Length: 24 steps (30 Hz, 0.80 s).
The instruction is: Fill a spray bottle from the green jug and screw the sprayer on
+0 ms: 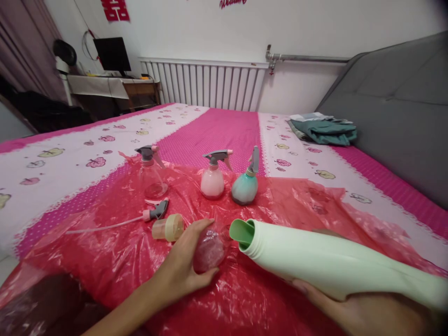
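My left hand [184,263] is wrapped round a clear, round spray bottle body [210,249] without its spray head, its neck pointing right. My right hand [364,310] grips a large pale green jug [315,256] from below. The jug lies nearly level, its green pouring spout [241,232] at the mouth of the clear bottle. Whether the two touch, or any liquid flows, I cannot tell. Beside my left hand lie a cream cap [171,228] with a translucent cup and a loose grey and pink spray head [157,211] with a long tube.
Behind stand a clear spray bottle [150,182], a pink one [212,182] and a teal one [245,186], all with spray heads on. Wrinkled red plastic sheeting [290,198] covers this part of the bed. Folded clothes [322,128] lie by the grey headboard [395,98].
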Each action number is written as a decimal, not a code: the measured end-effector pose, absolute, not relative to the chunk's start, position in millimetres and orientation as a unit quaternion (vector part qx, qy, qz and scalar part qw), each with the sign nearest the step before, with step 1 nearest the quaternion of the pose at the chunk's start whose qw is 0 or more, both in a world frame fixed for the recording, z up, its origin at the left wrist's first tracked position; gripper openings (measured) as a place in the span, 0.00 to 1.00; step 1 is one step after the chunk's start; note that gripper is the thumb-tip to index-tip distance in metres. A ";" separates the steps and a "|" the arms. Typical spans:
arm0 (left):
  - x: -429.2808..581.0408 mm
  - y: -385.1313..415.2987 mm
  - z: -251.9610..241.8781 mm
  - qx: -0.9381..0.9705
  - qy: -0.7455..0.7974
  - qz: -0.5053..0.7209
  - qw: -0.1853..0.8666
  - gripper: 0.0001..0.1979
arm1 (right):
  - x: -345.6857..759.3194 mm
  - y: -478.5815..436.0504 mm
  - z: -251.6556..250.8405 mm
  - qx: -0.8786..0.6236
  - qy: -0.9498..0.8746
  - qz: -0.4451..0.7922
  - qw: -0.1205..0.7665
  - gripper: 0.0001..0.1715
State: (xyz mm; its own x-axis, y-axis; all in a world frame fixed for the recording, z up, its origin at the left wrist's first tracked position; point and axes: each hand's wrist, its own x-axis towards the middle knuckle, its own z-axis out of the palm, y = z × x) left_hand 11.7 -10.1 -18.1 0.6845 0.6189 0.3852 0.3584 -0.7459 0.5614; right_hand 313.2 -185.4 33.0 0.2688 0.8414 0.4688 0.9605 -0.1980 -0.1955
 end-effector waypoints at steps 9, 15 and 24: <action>12.0 -7.7 -26.5 0.877 0.276 0.305 0.250 0.45 | 298.4 -181.4 41.7 -0.778 -0.563 -0.116 0.252 0.33; 12.1 -9.5 -24.3 0.880 0.273 0.302 0.246 0.45 | 292.6 -182.5 44.7 -0.783 -0.560 -0.124 0.241 0.39; 12.4 -8.7 -21.6 0.882 0.275 0.296 0.243 0.45 | 294.1 -181.6 44.3 -0.778 -0.562 -0.111 0.258 0.37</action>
State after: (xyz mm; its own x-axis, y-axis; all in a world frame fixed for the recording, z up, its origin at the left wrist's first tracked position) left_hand 12.4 -8.7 -21.6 0.6741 0.6281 0.3887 0.3410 -0.7314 0.5906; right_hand 294.1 -181.6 44.3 0.3445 0.8166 0.4631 0.9316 -0.2364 -0.2761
